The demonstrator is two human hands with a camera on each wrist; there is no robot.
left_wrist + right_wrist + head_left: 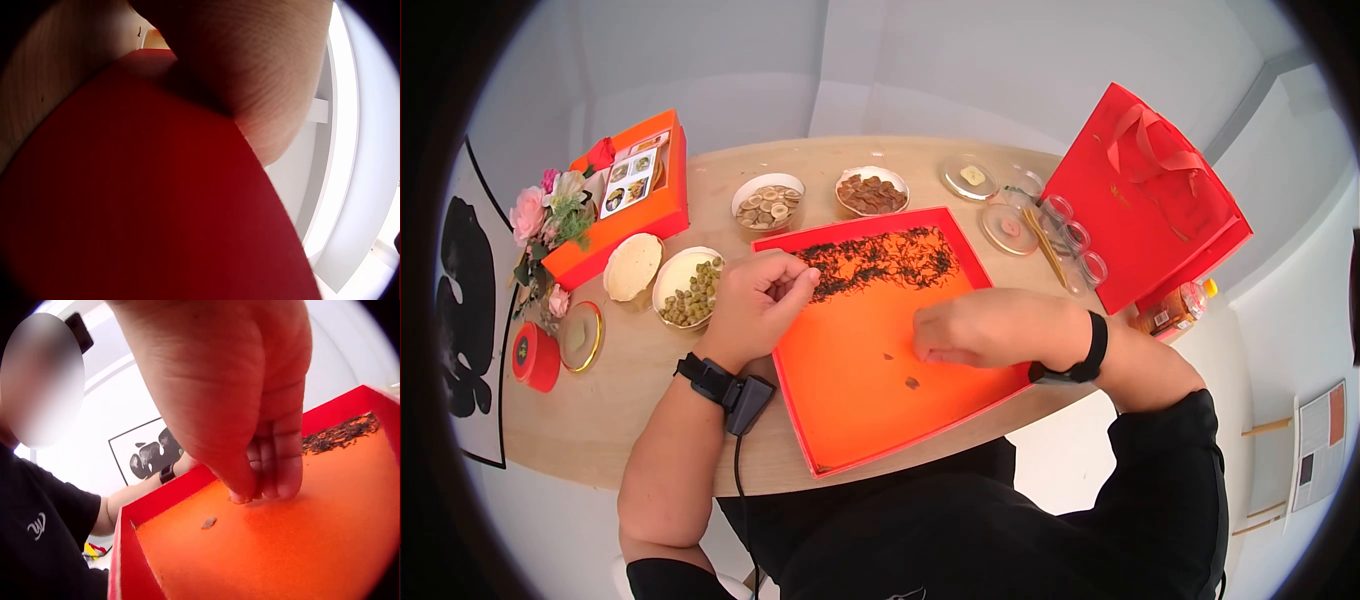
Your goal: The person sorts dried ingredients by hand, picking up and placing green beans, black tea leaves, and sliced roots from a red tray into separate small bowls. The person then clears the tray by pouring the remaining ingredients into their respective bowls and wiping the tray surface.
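A red box tray [878, 450] with an orange floor holds dark shredded leaves [915, 262] along its far side. Over the tray's left wall is the left hand [758, 305], its fingers curled and nothing visible in them. The right hand [980, 328] points its fingers down at the tray floor on the right; in the right wrist view the fingertips of this hand [250, 412] touch or almost touch the orange surface, with the thumb close beside them. Small brown flakes [912, 382] lie left of it, one flake [209, 522] showing there too. Red wall [137, 187] fills much of the left wrist view.
Bowls of pale slices [768, 206], brown pieces [870, 192] and green buds [692, 298] stand around the tray. An orange box [615, 243] with flowers is at left. Glass dishes [1008, 229], a red bag [1135, 190] and a bottle [1178, 308] are at right.
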